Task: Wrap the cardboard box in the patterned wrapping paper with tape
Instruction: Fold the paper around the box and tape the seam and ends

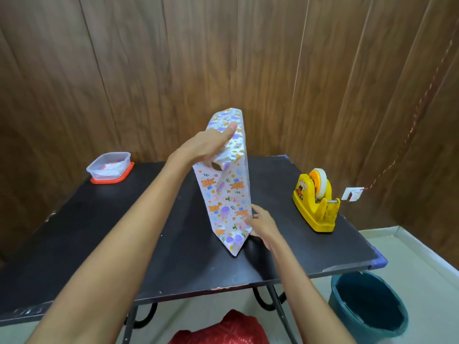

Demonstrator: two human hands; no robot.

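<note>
Red cloth (224, 327) sits at the bottom edge, nearest the lens, and two bare forearms reach forward over it.

Box (224, 192): stands on end near the middle of the table (74, 232), leaning, with one bottom corner pointing toward the viewer. Paper (234, 117) covers every side that shows: white, printed with orange, purple and green figures. The top end is rounded and slightly crumpled.

Left hand (208, 147): holds the upper part of the box. Fingers curl round its left edge and the thumb lies up along the broad face. The grip is closed on the box.

Right hand (262, 224): at the lower right edge of the box, fingertips against the paper. It cannot be told whether it pinches the paper or only touches it — the box edge and blur hide the contact.

Dispenser (315, 204): yellow, well to the right of the box on the same table, with a roll of tape (321, 182) mounted on an orange hub. It stands apart from both hands.

Tub (109, 167): clear plastic, resting on an orange-red lid at the far left corner of the table. Something white and pink lies inside, not identifiable.

Bin (367, 304): dark teal, on the floor below the near right corner of the table.

Wall (124, 70): brown wood panels behind the table. At right, a small white fitting (352, 194) is fixed low on it — a red twisted cord runs up from there.
</note>
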